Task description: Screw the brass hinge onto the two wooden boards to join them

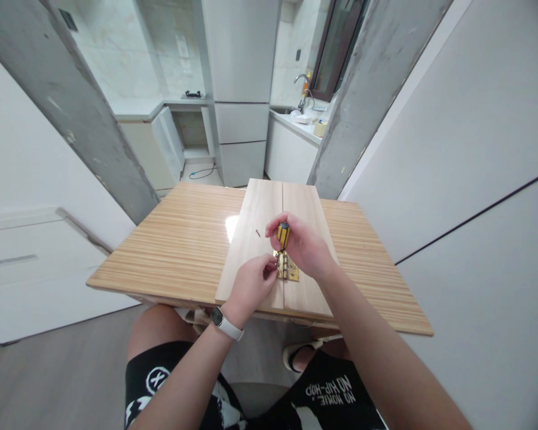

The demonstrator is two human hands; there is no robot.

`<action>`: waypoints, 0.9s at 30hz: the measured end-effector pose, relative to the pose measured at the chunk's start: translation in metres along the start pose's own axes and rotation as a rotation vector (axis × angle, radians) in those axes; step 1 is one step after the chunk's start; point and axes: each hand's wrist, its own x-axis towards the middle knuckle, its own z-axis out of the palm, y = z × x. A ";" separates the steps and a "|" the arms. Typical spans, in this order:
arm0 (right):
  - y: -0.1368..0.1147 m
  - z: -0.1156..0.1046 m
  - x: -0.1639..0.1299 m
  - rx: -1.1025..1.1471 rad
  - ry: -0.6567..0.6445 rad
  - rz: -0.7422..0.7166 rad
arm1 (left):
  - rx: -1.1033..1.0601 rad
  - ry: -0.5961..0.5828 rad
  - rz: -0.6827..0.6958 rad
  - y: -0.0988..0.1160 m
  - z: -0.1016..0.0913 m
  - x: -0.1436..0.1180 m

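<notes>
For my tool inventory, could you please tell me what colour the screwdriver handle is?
The screwdriver handle is yellow with dark parts, best seen in the head view.

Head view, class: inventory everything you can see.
Table: 1, striped wood, centre
Boards: 2, pale wood, on table
Hinge: 1, golden, across boards
Screwdriver: 1, yellow and black, at hinge
Screw: 1, dark, left board
Tall unit: 1, grey, rear centre
Counters: 2, white, rear, both sides
Faucet: 1, silver, rear right
Pillars: 2, grey, both sides
Cable: 1, blue and dark, rear left
Watch: 1, white strap, left wrist
Shorts: 1, black and white, lower edge
Left hand: 1, bare, at hinge
Right hand: 1, bare, around screwdriver
</notes>
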 end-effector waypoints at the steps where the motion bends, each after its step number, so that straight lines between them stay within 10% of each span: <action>1: -0.001 -0.001 -0.001 0.017 -0.004 0.008 | -0.001 0.001 0.002 0.000 0.000 0.000; 27: 0.012 -0.007 -0.014 -0.013 0.162 -0.082 | 0.026 0.013 0.008 0.001 0.000 -0.001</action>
